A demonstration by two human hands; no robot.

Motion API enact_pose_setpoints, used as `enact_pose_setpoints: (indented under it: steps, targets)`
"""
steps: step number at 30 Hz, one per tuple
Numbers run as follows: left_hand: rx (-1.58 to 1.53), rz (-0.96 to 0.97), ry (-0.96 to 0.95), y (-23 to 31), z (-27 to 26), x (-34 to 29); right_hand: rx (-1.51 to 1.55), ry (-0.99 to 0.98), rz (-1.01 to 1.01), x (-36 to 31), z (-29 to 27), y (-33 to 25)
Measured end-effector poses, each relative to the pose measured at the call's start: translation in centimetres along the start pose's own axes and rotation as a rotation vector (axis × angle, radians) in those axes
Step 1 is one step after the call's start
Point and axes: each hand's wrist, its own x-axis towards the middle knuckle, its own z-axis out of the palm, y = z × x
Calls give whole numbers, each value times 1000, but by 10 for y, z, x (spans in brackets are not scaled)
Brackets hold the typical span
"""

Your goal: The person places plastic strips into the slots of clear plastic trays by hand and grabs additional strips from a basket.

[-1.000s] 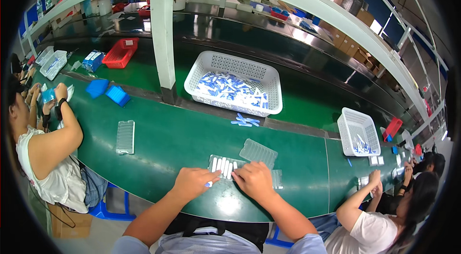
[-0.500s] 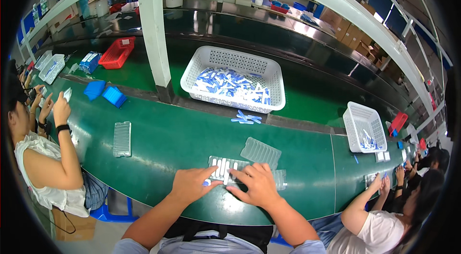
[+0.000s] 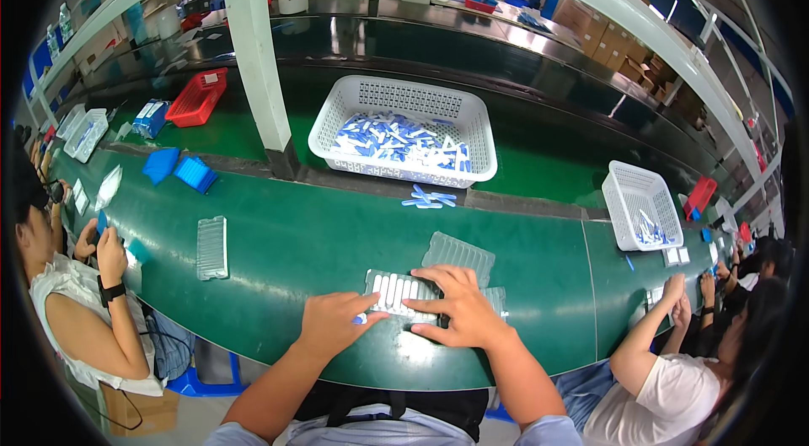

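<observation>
Both hands rest on the green belt (image 3: 320, 235) at its near edge. The left hand (image 3: 331, 324) lies palm down, fingers loosely together, and its fingertips pinch a small blue-and-white piece (image 3: 361, 319) against the left end of a clear tray (image 3: 403, 293). The right hand (image 3: 459, 311) lies flat with fingers spread across the right part of that tray, pressing it down. The tray holds a row of white pieces in its slots; those under the right hand are hidden.

Just behind the tray, toward the belt's middle, sits an empty ribbed tray (image 3: 458, 251), partly tucked under the first one's far side. Another empty tray (image 3: 211, 246) lies well to the left, alone on the belt.

At the belt's far edge, a few loose pieces (image 3: 428, 197) lie in a small heap. Right behind them, on the far shelf, stands a big white basket (image 3: 404, 130) filled with blue-and-white pieces, beside a pale post (image 3: 257, 58). A smaller white basket (image 3: 642, 206) stands toward the right end, with a few pieces in it. Blue trays (image 3: 181, 169) lie at the far left edge, and a red basket (image 3: 195, 98) sits beyond them.

A person in white (image 3: 80, 319) sits at the left end of the belt, hands raised near the face. Another person in white (image 3: 674, 378) sits at the right end, hands on the belt.
</observation>
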Motion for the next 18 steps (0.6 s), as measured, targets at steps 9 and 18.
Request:
enact_pose_setpoints:
  steps: [9, 18]
  targets:
    - [-71, 57, 17, -1, 2, 2, -116, 5, -26, 13, 10, -18]
    - [-1844, -846, -404, 0, -30, 8, -8, 346, 15, 2, 9, -17]
